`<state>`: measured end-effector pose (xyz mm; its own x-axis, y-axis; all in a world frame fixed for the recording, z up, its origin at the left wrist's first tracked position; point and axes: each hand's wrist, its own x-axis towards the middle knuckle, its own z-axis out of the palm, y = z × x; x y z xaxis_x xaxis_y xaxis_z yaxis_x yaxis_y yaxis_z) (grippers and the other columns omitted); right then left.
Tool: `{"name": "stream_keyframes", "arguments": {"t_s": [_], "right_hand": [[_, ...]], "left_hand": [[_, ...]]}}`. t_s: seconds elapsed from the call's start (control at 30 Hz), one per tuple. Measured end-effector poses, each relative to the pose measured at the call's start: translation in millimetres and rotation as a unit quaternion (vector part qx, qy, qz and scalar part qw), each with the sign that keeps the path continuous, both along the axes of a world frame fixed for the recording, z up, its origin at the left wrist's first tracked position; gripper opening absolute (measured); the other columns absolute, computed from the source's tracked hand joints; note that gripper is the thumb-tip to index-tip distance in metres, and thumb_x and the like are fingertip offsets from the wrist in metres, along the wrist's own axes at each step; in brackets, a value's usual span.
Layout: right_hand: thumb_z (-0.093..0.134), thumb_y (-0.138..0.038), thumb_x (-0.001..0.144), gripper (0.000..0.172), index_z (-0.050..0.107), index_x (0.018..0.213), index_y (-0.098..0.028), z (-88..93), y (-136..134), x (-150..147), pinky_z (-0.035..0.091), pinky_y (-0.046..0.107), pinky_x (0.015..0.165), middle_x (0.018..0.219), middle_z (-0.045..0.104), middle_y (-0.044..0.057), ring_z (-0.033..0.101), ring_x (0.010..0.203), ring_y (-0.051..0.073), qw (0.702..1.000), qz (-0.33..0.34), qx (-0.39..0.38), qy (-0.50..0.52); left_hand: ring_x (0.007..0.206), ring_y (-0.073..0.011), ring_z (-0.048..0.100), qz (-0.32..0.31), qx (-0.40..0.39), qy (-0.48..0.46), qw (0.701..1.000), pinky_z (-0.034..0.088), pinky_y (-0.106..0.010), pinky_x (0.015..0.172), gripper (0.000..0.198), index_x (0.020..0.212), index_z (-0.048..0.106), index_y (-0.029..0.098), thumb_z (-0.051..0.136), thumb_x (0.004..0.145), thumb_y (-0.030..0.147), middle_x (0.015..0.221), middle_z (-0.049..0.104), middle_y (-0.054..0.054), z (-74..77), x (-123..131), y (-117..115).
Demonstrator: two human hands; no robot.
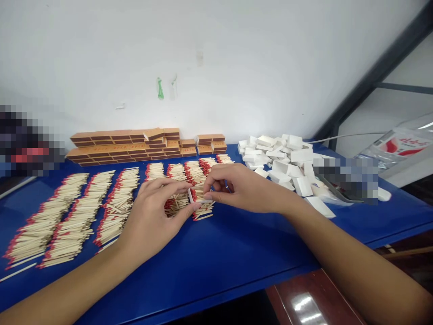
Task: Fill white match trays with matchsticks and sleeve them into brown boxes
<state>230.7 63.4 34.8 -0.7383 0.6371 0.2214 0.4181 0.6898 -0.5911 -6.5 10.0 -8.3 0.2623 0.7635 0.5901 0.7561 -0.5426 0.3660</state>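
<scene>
Small white tray (197,195) sits btwn both hands, just above the blue table (237,246), approx. centre of the view. The right hand (246,187) pinches its right end: thumb on the near edge, forefinger curled over the top, other fingers bent & tucked behind. The left hand (152,216) comes in from the other side, thumb stretched along the tray's near-left corner, forefinger arched over the far side, remaining fingers loosely curved, not spread. Both hands touch the tray; it's tilted a bit toward the camera.

Counts: 1 tray in hand. Matches (74,216) lie in 3 long rows on the left, plus approx. 5 shorter bunches further back toward the middle; single sticks are too many to count. A loose jumble of matches (176,204) lies right under the left fingers, touching the tray area. Brown sleeves (125,146) are stacked along the wall in 2 groups, a long one & a short one to its right; exact no. not readable. Heap of white trays (284,162) at the right rear, dozens, can't count exactly.

Looks: the tray is plain white card, shallow, oblong, open on top, w/ pale wooden sticks & red heads showing in it. How full it is can't be told, since fingers cover part of it.
</scene>
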Motion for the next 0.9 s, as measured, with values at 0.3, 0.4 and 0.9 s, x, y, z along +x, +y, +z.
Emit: {"name": "stream_keyframes", "arguments": {"t_s": [0.3,0.4,0.9], "right_hand": [[0.071,-0.031,0.093,0.013,0.068,0.089,-0.019,-1.4,0.5,0.7,0.037,0.026,0.059,0.074,0.056,-0.003,0.049,0.066,0.011,1.000,-0.003,-0.012,0.028],[0.071,-0.028,0.093,0.010,0.069,0.089,-0.019,-0.8,1.7,1.0,0.037,0.025,0.060,0.073,0.055,-0.004,0.048,0.066,0.011,0.999,-0.011,-0.017,0.039],[0.071,-0.031,0.093,0.013,0.068,0.088,-0.020,-1.4,4.6,0.6,0.036,0.025,0.058,0.072,0.054,-0.004,0.046,0.065,0.011,0.997,-0.020,-0.045,0.058]], "left_hand": [[0.107,-0.0257,0.068,-0.012,0.012,0.010,1.000,0.049,-0.045,0.099,0.028,0.114,0.072,0.027,0.075,0.092,0.044,0.110,0.076,-0.002,1.2,0.5,-1.2],[0.108,-0.0251,0.068,-0.016,0.013,0.008,1.000,0.049,-0.044,0.099,0.028,0.115,0.071,0.028,0.074,0.093,0.045,0.112,0.076,-0.002,0.4,0.3,-1.6],[0.112,-0.0237,0.066,-0.036,0.030,0.007,0.999,0.050,-0.040,0.100,0.030,0.120,0.070,0.029,0.076,0.092,0.038,0.114,0.075,-0.002,0.8,-1.0,-4.4]]}}
